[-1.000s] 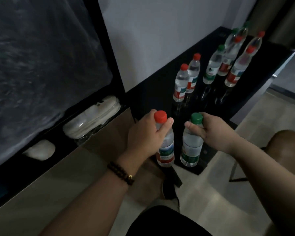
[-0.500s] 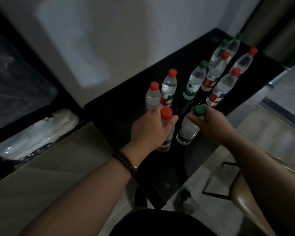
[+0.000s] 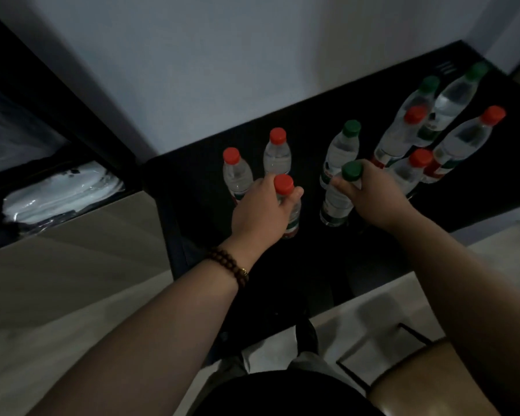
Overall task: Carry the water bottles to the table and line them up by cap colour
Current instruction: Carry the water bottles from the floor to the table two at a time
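Note:
My left hand (image 3: 260, 213) grips a red-capped water bottle (image 3: 291, 217) by its neck, over the black table (image 3: 192, 181). My right hand (image 3: 373, 195) holds a green-capped bottle (image 3: 335, 202) just under its cap, tilted slightly. Behind my left hand stand two red-capped bottles (image 3: 237, 172) (image 3: 277, 156). A green-capped bottle (image 3: 341, 148) stands behind the one in my right hand. Farther right is a cluster of several bottles (image 3: 451, 130) with red and green caps mixed.
A pale wall (image 3: 222, 70) rises right behind the table. Left of the table, a dark shelf holds a white plastic-wrapped object (image 3: 63, 190). A brown chair (image 3: 418, 379) stands at the bottom right on the light floor.
Both hands have carried their bottles forward over the table, closer to the standing bottles. The view has tilted down toward the tabletop.

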Available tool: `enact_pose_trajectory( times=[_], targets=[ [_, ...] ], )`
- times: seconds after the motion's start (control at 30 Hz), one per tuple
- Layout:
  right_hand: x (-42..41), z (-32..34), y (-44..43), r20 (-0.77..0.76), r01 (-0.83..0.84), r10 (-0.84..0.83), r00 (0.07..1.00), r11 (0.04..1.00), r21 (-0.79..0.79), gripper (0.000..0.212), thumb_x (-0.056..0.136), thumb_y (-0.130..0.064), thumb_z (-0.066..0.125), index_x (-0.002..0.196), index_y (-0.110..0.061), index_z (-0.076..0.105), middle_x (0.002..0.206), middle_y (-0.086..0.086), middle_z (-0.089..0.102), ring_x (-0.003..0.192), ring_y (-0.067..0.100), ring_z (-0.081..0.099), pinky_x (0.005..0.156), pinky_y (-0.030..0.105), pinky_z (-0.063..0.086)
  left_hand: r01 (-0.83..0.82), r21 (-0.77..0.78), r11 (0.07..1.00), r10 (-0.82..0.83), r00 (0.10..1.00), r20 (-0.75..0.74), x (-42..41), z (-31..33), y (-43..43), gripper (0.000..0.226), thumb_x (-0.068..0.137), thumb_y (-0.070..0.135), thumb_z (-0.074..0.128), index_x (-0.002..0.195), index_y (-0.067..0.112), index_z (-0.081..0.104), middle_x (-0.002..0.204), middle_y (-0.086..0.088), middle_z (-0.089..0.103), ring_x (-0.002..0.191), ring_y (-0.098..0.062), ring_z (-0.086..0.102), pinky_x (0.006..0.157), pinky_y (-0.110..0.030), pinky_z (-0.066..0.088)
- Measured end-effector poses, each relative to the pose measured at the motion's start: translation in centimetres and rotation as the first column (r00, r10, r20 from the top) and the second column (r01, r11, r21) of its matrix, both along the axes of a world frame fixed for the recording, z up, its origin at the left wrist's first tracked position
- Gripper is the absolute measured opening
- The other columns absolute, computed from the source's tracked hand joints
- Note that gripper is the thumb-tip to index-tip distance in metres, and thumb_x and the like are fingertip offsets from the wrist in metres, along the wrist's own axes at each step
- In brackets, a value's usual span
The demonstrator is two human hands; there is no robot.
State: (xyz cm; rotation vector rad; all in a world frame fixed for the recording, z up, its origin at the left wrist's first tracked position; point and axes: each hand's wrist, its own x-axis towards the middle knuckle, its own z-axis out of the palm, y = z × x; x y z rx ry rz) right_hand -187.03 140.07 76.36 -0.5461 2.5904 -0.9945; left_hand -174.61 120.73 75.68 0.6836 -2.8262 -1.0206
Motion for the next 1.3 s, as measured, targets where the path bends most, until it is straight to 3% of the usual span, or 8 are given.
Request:
enact_pose_trajectory(
  times=[0.3,0.43,0.63,0.73,0.83,0.97,1.13,1.3],
  targets=[
    [-1.8,-0.4,0.5,0.125,-0.053,0.049,0.991,0.998,0.027,0.027,0.097,-0.042,0.066,0.113,-0.028,0.050,0.095,-0.011,0.059,0.082,0.001,0.054,0.062,0.015,0.036,-0.055,0.043,0.998,0.052,0.997,0.055,-2.2,-1.6,0.3,0.027,0.095,0.064,0.054,0.109,0.041,0.052,0.102,0.015,0.059,0.090,-0.002,0.060,0.083,-0.038,0.058],
    [-1.5,0.5,0.5,0.097,-0.099,0.092,0.991,0.993,0.068,0.048,0.097,-0.039,0.067,0.138,-0.022,0.047,0.109,-0.003,0.058,0.096,0.015,0.058,0.064,0.016,0.038,-0.068,0.099,0.993,0.060,0.995,0.078,-2.3,-2.7,0.1,0.023,0.094,0.063,0.057,0.108,0.045,0.051,0.104,0.016,0.060,0.094,-0.001,0.060,0.086,-0.036,0.056],
    [-0.1,3.9,-0.2,-0.055,-0.197,0.207,0.977,0.970,0.145,0.059,0.096,-0.036,0.070,0.147,-0.022,0.045,0.147,0.004,0.052,0.133,0.023,0.050,0.105,0.037,0.046,-0.073,0.143,0.987,0.067,0.997,0.049,-1.5,-1.9,-0.1,0.027,0.089,0.063,0.064,0.104,0.054,0.043,0.101,0.023,0.059,0.090,0.007,0.056,0.076,-0.025,0.050],
    [1.5,5.8,-1.7,-0.169,-0.234,0.260,0.951,0.959,0.159,0.052,0.096,-0.036,0.069,0.143,-0.024,0.050,0.144,0.003,0.054,0.125,0.020,0.055,0.093,0.029,0.044,-0.117,0.132,0.984,0.109,0.992,0.067,0.0,-0.9,-0.3,0.042,0.081,0.068,0.070,0.111,0.056,0.042,0.101,0.028,0.055,0.088,0.007,0.057,0.068,-0.020,0.043],
    [4.2,7.4,-4.1,-0.383,-0.264,0.329,0.863,0.941,0.214,0.041,0.096,-0.033,0.065,0.135,-0.021,0.057,0.137,0.007,0.061,0.132,0.025,0.053,0.114,0.044,0.037,-0.221,0.047,0.974,0.219,0.975,0.043,3.3,-0.3,-1.5,0.047,0.085,0.058,0.071,0.123,0.039,0.051,0.107,0.021,0.062,0.094,-0.002,0.063,0.076,-0.030,0.054],
    [8.5,9.1,-7.4,-0.619,-0.298,0.305,0.724,0.947,0.118,0.031,0.093,-0.020,0.067,0.122,-0.008,0.067,0.120,0.015,0.067,0.124,0.037,0.056,0.117,0.052,0.030,-0.323,0.005,0.946,0.323,0.946,-0.004,10.7,0.0,-4.2,0.029,0.091,0.047,0.069,0.114,0.035,0.056,0.077,0.024,0.064,0.073,0.010,0.058,0.069,-0.021,0.049],
    [17.7,10.0,-14.7,-0.462,-0.538,0.545,0.700,0.827,0.160,0.022,0.096,-0.023,0.063,0.115,-0.014,0.068,0.109,0.009,0.068,0.099,0.031,0.065,0.087,0.042,0.053,-0.525,0.006,0.851,0.524,0.849,-0.066,22.4,0.9,-8.9,0.022,0.092,0.037,0.072,0.110,0.027,0.063,0.068,0.025,0.059,0.070,0.000,0.063,0.073,-0.024,0.050],
    [29.5,7.3,-22.6,-0.277,-0.681,0.726,0.630,0.687,0.253,0.025,0.097,-0.032,0.060,0.118,-0.021,0.067,0.114,0.002,0.067,0.105,0.025,0.066,0.088,0.040,0.056,-0.617,-0.009,0.787,0.615,0.785,-0.078,35.3,1.5,-13.8,0.017,0.091,0.033,0.071,0.105,0.027,0.065,0.070,0.022,0.059,0.082,-0.014,0.070,0.072,-0.024,0.049]
  ],
)
